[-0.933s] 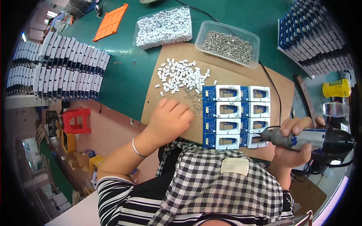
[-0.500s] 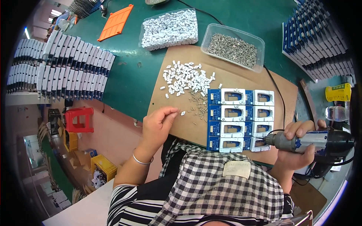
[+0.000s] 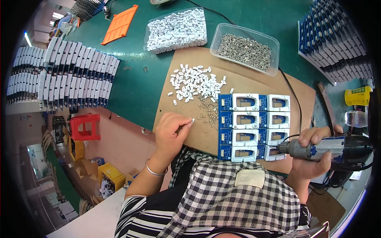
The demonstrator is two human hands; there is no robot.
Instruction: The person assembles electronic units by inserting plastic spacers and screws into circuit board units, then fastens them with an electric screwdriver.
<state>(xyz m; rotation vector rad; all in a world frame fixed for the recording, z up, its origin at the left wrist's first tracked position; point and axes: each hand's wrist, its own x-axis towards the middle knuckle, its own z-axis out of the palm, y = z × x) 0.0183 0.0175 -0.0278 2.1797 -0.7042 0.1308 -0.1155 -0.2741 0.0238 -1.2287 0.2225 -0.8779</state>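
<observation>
Green matting covers the table [image 3: 135, 91], with a brown board [image 3: 198, 131] under both hands; the left hand [image 3: 170, 135] pinches a tiny screw [image 3: 193, 119] between closed fingertips, just short of the scattered screws [image 3: 208, 109] and white clips [image 3: 194, 81] ahead of it; the screw looks light, hard and slippery, best held by its shank; the right hand [image 3: 313, 152] is clamped round a powered screwdriver [image 3: 329, 146], heavier and rigid, its tip at the nearest blue-and-white unit [image 3: 274, 152].
</observation>
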